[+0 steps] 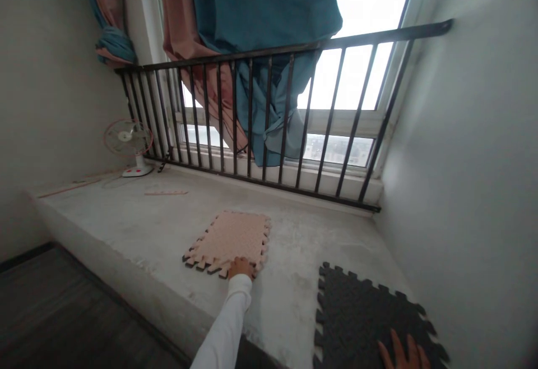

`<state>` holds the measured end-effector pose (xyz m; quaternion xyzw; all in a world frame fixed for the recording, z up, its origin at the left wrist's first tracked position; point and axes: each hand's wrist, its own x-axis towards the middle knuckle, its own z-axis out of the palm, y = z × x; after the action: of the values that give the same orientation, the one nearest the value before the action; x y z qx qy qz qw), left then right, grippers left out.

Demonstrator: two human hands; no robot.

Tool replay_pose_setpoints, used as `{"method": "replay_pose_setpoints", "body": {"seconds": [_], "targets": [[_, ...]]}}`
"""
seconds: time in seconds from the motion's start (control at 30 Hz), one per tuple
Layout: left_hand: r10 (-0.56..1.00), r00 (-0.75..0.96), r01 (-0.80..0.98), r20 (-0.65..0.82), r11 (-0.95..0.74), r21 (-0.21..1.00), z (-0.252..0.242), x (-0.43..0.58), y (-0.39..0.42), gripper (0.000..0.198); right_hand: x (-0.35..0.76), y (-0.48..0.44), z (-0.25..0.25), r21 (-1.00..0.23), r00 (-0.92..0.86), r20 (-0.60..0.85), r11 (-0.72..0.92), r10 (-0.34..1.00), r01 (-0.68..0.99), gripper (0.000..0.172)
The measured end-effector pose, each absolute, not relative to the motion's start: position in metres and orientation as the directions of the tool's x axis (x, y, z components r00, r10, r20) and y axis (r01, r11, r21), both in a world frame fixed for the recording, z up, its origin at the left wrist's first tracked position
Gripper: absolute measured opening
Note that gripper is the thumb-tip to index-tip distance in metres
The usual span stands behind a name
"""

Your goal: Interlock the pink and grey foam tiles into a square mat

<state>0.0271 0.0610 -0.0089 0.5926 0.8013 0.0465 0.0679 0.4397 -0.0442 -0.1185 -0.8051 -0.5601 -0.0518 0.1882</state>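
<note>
My left hand [241,268], in a white sleeve [227,318], is at the near edge of a pink interlocking foam mat [237,237]. Its fingers are curled over that edge; the thumb's grip is partly hidden. Dark edges show beneath the pink surface, so the mat is either two-coloured or lies on others. At the lower right, my right hand [403,353] rests with spread fingers on a dark grey interlocking foam mat [361,313]. The bottom of the frame cuts off this hand and the near part of the grey mat.
Both mats lie on a raised concrete ledge [126,223]. A black metal railing [269,181] runs along its back, before a window with teal and pink curtains [269,10]. A small fan [137,147] stands at the far left, near a thin strip [166,193]. Dark flooring [63,313] lies below.
</note>
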Motion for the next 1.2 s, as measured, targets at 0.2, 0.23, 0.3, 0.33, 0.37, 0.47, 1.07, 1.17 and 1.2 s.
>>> {"method": "replay_pose_setpoints", "body": {"seconds": [0.2,0.23,0.3,0.33,0.37,0.47,1.07,1.17,1.2], "targets": [[0.987,-0.153,0.975,-0.041,0.157,0.154,-0.005,0.048,0.044,0.042,0.424,-0.049,-0.11,-0.156,0.484,0.228,-0.459,0.845,0.874,0.052],[0.991,-0.118,0.978,-0.055,0.126,0.169,-0.004,0.061,0.036,0.044,0.422,-0.05,-0.108,-0.14,0.493,0.216,-0.473,0.843,0.87,0.053],[0.995,-0.038,0.978,-0.095,0.057,0.202,-0.003,0.094,0.013,0.046,0.418,-0.051,-0.103,-0.113,0.509,0.209,-0.497,0.835,0.86,0.054],[0.994,0.014,0.976,-0.112,0.011,0.216,-0.003,0.114,0.0,0.046,0.416,-0.052,-0.101,-0.1,0.516,0.211,-0.507,0.83,0.856,0.054],[0.99,0.071,0.972,-0.126,-0.04,0.233,-0.004,0.133,-0.014,0.045,0.414,-0.052,-0.1,-0.088,0.52,0.213,-0.514,0.827,0.853,0.054],[0.953,0.251,0.932,-0.172,-0.189,0.31,-0.008,0.184,-0.057,0.047,0.41,-0.053,-0.098,-0.064,0.528,0.224,-0.528,0.819,0.847,0.053],[0.704,0.71,0.682,-0.009,-0.685,0.256,-0.013,0.243,-0.07,0.036,0.408,-0.052,-0.087,0.078,0.528,0.118,-0.538,0.841,0.839,0.059],[0.503,0.864,0.477,0.037,-0.839,0.262,-0.013,0.237,-0.058,0.034,0.404,-0.054,-0.082,0.082,0.53,0.125,-0.541,0.839,0.837,0.058],[0.487,0.873,0.463,0.022,-0.843,0.272,-0.014,0.235,-0.055,0.034,0.403,-0.054,-0.08,0.086,0.529,0.126,-0.541,0.839,0.837,0.058]]}}
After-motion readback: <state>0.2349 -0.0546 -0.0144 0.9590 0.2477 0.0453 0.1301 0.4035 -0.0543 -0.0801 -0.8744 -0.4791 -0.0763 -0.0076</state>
